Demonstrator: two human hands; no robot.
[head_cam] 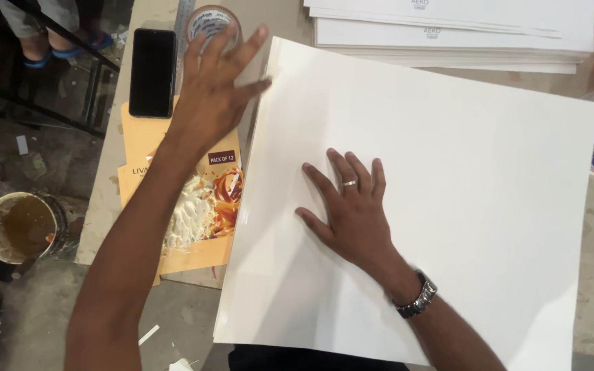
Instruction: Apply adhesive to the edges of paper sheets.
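Observation:
A large white sheet [448, 172] lies flat on the workbench, filling the middle of the view. My right hand [348, 206] rests flat on it, fingers spread, with a ring and a wristwatch. My left hand [214, 89] reaches to the sheet's far left corner, fingers spread over that corner and touching a roll of clear tape [209, 22] behind it. I cannot tell whether it grips anything.
A black phone [152, 72] and a metal ruler [183, 17] lie at the far left. An orange printed carton [194, 206] sits under the sheet's left edge. More white sheets [462, 34] are stacked at the back. A glue tin [18, 227] stands on the floor. Another person's feet [42, 45] show top left.

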